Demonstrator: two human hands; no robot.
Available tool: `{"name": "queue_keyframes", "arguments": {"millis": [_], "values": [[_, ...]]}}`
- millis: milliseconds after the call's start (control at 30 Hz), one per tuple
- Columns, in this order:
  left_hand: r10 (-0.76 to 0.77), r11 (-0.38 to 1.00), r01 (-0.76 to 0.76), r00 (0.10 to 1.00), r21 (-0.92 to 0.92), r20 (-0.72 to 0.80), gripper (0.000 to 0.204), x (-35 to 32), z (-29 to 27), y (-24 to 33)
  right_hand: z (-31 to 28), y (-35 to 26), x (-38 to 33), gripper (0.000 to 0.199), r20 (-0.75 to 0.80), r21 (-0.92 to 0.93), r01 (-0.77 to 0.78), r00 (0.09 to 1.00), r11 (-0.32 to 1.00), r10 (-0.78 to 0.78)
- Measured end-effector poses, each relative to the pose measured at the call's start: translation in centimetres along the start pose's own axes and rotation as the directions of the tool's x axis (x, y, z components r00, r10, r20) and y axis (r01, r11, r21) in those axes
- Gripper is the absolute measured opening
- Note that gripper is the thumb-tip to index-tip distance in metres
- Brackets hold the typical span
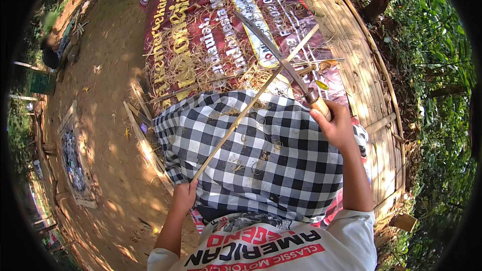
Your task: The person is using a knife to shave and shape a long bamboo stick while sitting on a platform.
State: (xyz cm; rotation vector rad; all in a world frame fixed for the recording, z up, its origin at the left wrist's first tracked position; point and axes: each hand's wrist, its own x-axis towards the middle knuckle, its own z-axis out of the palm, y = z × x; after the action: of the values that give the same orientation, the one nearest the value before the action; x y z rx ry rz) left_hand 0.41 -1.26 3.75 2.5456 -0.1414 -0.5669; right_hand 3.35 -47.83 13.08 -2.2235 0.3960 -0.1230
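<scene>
While long pale bamboo strip (235,125) slanted across black-and-white checked cloth (281,163) over lap, left hand (186,194), low and near body, held its lower end in closed fingers. Right hand (335,125), raised ahead of forearm, gripped wooden handle (320,105) of long dark-metal knife (271,46), blade crossing strip beyond lap. Curly tan shavings (193,68) littered dark-red printed banner (153,55) ahead; yellow-green leaf (322,85) lay near handle. Split bamboo pieces (145,143) flanked lap's left; slatted bamboo platform (369,65) spread right. Farther left lay wood-framed rectangular ash bed (75,158).
</scene>
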Motion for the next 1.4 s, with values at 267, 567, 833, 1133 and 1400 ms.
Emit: {"name": "queue_keyframes", "arguments": {"millis": [267,567,833,1133,1400], "values": [[0.129,0.981,-0.089,0.963,0.174,-0.236,0.044,-0.4,1.9,0.1,5.2,-1.3,-3.2,0.061,0.522,0.687,-0.509,0.842,0.519,0.135],[0.128,0.983,-0.091,0.961,0.157,-0.246,0.042,-0.5,2.5,-0.8,8.9,-0.7,-7.5,0.070,0.787,0.598,-0.795,0.606,0.098,0.119],[0.136,0.989,-0.115,0.953,0.094,-0.271,0.043,-0.5,2.9,-1.2,5.9,-0.4,-3.1,0.070,0.518,0.845,-0.531,0.842,0.063,0.153],[0.153,0.984,-0.122,0.953,0.131,-0.261,0.042,-0.4,2.9,-1.4,7.2,1.6,-6.3,0.074,0.625,0.779,-0.627,0.776,-0.009,0.087],[0.147,0.988,-0.130,0.954,0.082,-0.261,0.040,-0.2,2.6,-1.0,5.9,1.4,-4.2,0.072,0.539,0.839,-0.544,0.834,0.007,0.120]]}}
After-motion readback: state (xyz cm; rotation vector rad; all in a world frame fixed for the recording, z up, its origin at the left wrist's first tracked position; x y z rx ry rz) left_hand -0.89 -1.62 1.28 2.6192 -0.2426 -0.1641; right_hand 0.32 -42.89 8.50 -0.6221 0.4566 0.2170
